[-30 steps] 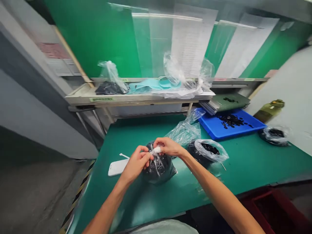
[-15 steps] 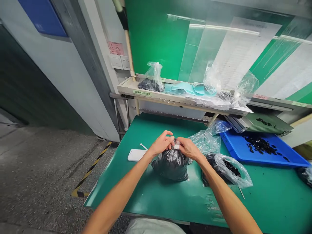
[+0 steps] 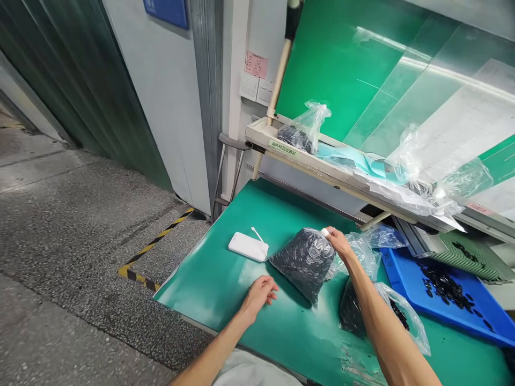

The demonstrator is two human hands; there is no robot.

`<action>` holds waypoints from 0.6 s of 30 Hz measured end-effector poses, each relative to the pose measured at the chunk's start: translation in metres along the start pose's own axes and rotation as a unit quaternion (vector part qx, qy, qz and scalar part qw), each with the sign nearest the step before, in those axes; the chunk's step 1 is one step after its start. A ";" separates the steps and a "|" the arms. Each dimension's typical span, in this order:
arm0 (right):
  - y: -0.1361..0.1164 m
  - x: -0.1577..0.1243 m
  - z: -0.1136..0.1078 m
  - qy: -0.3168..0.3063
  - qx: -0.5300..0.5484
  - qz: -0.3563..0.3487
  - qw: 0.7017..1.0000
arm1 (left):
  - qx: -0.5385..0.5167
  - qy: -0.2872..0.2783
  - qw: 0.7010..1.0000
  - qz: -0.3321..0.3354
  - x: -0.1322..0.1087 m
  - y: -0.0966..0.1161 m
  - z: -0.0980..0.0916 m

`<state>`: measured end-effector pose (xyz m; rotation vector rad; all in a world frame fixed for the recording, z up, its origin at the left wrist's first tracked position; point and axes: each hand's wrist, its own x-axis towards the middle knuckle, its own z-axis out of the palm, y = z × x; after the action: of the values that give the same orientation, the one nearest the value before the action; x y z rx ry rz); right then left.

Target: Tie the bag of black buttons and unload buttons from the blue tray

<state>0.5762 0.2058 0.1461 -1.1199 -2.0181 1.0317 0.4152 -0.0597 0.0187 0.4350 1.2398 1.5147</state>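
Observation:
A clear plastic bag packed with small black rings lies tilted on the green mat. My right hand pinches the bag's gathered neck, where a white tie shows at the fingertips. My left hand rests on the mat left of the bag, fingers loosely apart, holding nothing. A white rectangular plastic box with a thin white stick lies beyond it. A second bag of black parts sits behind my right forearm, partly hidden.
A blue tray with scattered black parts lies at the right, beside a ribbed green board. Above the mat, a shelf holds bagged black parts and light-blue items. The mat's left edge drops to a speckled floor with yellow-black tape.
My left hand has let go of the bag's neck and dropped to the mat. The bag now lies tilted, held by my right hand. The view has swung left.

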 end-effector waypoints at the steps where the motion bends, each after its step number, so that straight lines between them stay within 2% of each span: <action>1: 0.000 0.001 0.001 0.002 0.001 0.003 1.000 | -0.007 -0.007 1.000 -0.016 0.000 -0.004 0.001; 6: 0.005 0.001 0.004 0.023 0.017 0.014 0.999 | -0.069 -0.040 0.995 -0.062 0.011 -0.007 0.010; 9: 0.006 -0.001 0.005 0.038 0.031 0.014 0.999 | -0.095 -0.080 0.989 -0.074 0.018 -0.005 0.018; 14: 0.001 -0.008 0.005 0.045 0.058 0.002 0.997 | -0.138 -0.123 0.978 -0.100 0.026 -0.007 0.032; 18: -0.008 -0.021 0.006 0.072 0.080 -0.013 0.994 | -0.173 -0.149 0.967 -0.113 0.025 -0.012 0.030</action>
<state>0.5774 0.1826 0.1473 -1.0501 -1.8003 1.0482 0.4366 -0.0256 0.0118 0.2663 0.7451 1.3756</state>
